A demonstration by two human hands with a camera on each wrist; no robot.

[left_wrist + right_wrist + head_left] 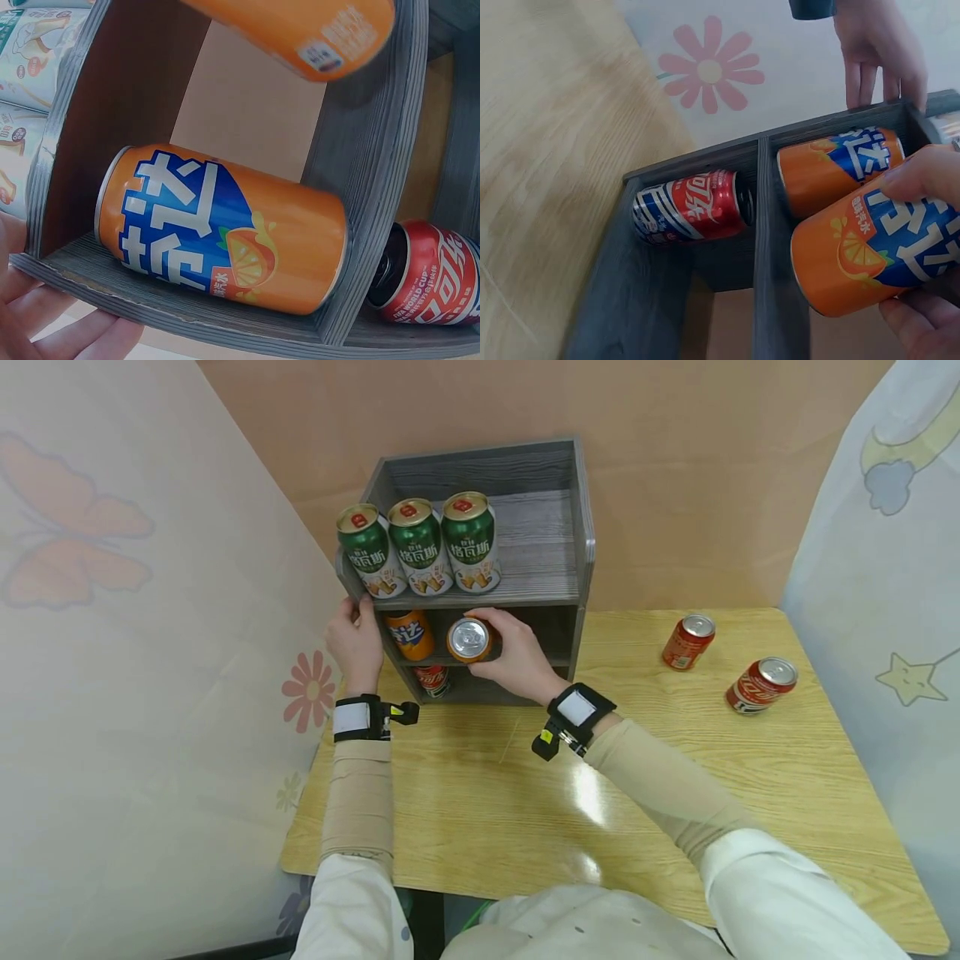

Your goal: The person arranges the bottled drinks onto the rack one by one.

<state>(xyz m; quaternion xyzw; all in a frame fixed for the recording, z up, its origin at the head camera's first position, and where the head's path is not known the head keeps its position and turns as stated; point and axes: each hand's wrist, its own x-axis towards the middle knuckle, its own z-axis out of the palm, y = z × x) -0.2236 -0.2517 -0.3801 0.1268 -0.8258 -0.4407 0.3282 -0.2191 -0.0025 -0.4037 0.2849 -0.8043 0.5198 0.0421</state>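
Observation:
My right hand [513, 656] grips an orange soda can [469, 640] at the opening of the grey shelf's [536, 547] middle level, its silver top facing the head camera. Thumb and fingers lie on opposite sides of this can in the right wrist view. To its left, a second orange soda can [225, 229] stands inside the same level against the side panel. My left hand [356, 639] holds the shelf's left side, the fingers [86, 337] along the outside of the panel. Below, a red cola can [694, 206] stands in the bottom level's left corner.
Three green-and-white cans [416, 547] stand in a row on the shelf's top level, at the left. Two red cans, one nearer the shelf [687, 643] and one farther right [761, 686], stand on the wooden table [637, 827]. Printed fabric walls [187, 693] border both sides.

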